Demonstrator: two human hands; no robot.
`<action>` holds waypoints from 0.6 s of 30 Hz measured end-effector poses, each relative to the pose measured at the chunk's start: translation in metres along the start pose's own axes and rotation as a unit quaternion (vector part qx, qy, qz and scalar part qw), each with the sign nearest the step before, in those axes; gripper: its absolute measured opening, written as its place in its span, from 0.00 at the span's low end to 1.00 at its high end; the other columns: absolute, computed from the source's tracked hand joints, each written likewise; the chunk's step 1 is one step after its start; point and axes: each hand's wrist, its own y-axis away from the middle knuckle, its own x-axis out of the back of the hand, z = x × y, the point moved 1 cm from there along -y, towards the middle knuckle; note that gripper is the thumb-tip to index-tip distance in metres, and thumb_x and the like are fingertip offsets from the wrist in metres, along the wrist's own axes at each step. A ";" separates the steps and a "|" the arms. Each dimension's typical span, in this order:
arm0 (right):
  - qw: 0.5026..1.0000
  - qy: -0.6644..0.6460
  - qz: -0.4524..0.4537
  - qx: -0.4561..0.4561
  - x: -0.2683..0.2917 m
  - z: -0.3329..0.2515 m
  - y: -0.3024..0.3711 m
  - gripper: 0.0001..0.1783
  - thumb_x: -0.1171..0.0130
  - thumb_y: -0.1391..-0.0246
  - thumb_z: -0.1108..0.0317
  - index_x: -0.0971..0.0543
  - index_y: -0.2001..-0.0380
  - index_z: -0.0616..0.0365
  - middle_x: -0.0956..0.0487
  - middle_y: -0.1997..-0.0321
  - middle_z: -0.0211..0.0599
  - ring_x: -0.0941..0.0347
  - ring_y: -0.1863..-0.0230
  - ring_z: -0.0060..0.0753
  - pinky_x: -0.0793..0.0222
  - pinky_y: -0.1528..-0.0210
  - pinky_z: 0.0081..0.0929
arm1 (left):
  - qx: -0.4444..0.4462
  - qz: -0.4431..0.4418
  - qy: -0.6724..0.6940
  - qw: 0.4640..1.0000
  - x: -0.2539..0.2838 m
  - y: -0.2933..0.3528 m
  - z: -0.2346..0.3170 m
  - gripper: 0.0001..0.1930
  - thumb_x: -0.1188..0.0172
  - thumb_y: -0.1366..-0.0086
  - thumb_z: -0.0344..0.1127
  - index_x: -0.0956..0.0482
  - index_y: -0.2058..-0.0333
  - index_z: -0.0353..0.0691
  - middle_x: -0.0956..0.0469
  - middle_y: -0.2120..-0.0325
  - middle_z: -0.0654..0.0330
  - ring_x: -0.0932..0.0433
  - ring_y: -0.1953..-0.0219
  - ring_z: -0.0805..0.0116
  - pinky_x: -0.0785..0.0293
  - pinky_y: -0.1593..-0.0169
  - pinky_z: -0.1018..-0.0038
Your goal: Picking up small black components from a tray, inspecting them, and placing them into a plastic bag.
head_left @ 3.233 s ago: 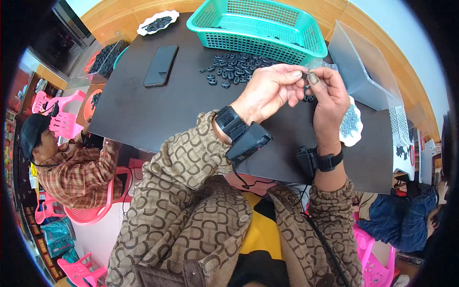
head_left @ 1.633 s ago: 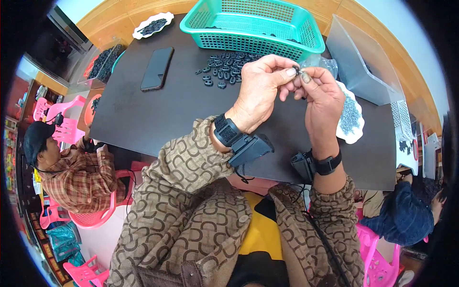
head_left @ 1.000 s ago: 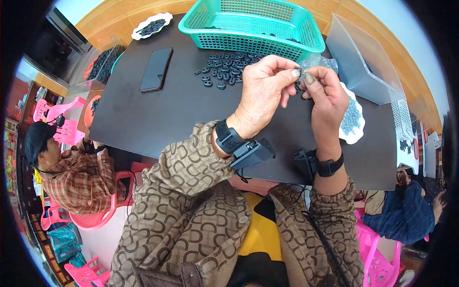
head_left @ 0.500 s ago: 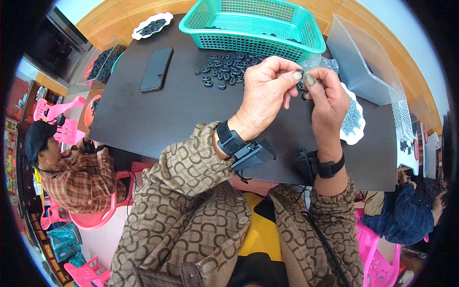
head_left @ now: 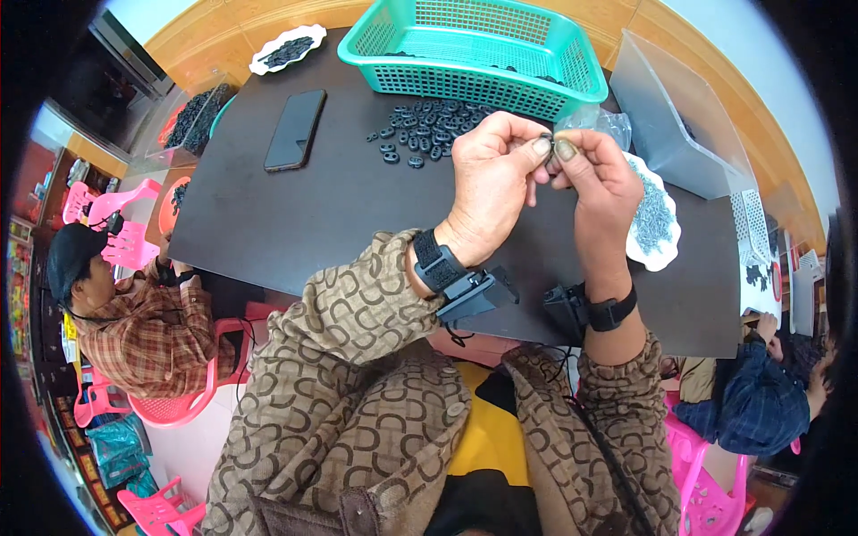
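Observation:
Above the dark table my left hand [head_left: 490,183] and my right hand [head_left: 601,192] meet, thumbs and forefingers pinched together. The left fingertips grip a small black piece [head_left: 548,138], mostly covered by the fingers. Whatever my right fingertips pinch against it is too small to make out. Just left of and beyond my hands lies a loose pile of small black oval pieces [head_left: 424,132] with two holes each. At the right, beside my right hand, a white scalloped plate [head_left: 660,261] holds many tiny silvery metal parts [head_left: 655,219].
A green plastic basket [head_left: 474,82] stands at the far side, with a clear plastic bin [head_left: 666,116] to its right and a clear bag [head_left: 601,122] nearby. A phone [head_left: 295,131] and another white plate [head_left: 259,67] lie left. People sit at either side.
Both hands have shifted slightly left and down. My right fingertips have closed up against the left ones, where a small gap showed before.

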 end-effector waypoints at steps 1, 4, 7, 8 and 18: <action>0.999 -0.045 0.001 -0.031 0.000 -0.001 -0.001 0.07 0.26 0.16 0.70 0.09 0.45 0.62 0.09 0.55 0.25 0.17 0.59 0.14 0.21 0.57 0.19 | -0.002 0.000 0.000 1.000 0.002 -0.001 -0.001 0.04 0.27 0.15 0.24 0.09 0.48 0.29 0.07 0.59 0.56 0.10 0.66 0.72 0.17 0.71 0.75; 0.999 -0.036 -0.007 -0.036 0.010 0.001 -0.004 0.09 0.27 0.14 0.67 0.10 0.44 0.63 0.09 0.54 0.26 0.17 0.58 0.14 0.21 0.56 0.19 | 0.018 0.005 0.027 0.999 0.005 -0.004 -0.003 0.05 0.27 0.15 0.23 0.10 0.47 0.27 0.08 0.58 0.54 0.10 0.65 0.70 0.16 0.71 0.73; 1.000 -0.003 -0.006 -0.024 0.008 -0.001 -0.005 0.09 0.27 0.14 0.66 0.10 0.45 0.62 0.10 0.56 0.25 0.19 0.60 0.13 0.22 0.57 0.19 | 0.023 0.003 0.001 1.000 0.005 -0.006 -0.002 0.05 0.27 0.15 0.23 0.10 0.47 0.26 0.08 0.58 0.53 0.10 0.65 0.69 0.16 0.71 0.73; 1.000 -0.003 -0.006 -0.025 0.007 0.002 -0.005 0.09 0.27 0.14 0.66 0.10 0.45 0.62 0.10 0.56 0.25 0.19 0.60 0.13 0.22 0.57 0.19 | 0.024 0.001 0.002 1.000 0.004 -0.005 -0.002 0.05 0.27 0.15 0.23 0.10 0.47 0.27 0.08 0.58 0.54 0.10 0.65 0.70 0.16 0.71 0.73; 0.999 0.045 -0.009 0.020 0.005 0.012 0.005 0.05 0.28 0.16 0.70 0.11 0.51 0.61 0.12 0.61 0.23 0.22 0.64 0.14 0.25 0.61 0.20 | 0.059 -0.007 -0.077 0.995 0.002 0.005 0.002 0.03 0.28 0.13 0.26 0.09 0.52 0.33 0.10 0.67 0.61 0.14 0.71 0.75 0.22 0.75 0.76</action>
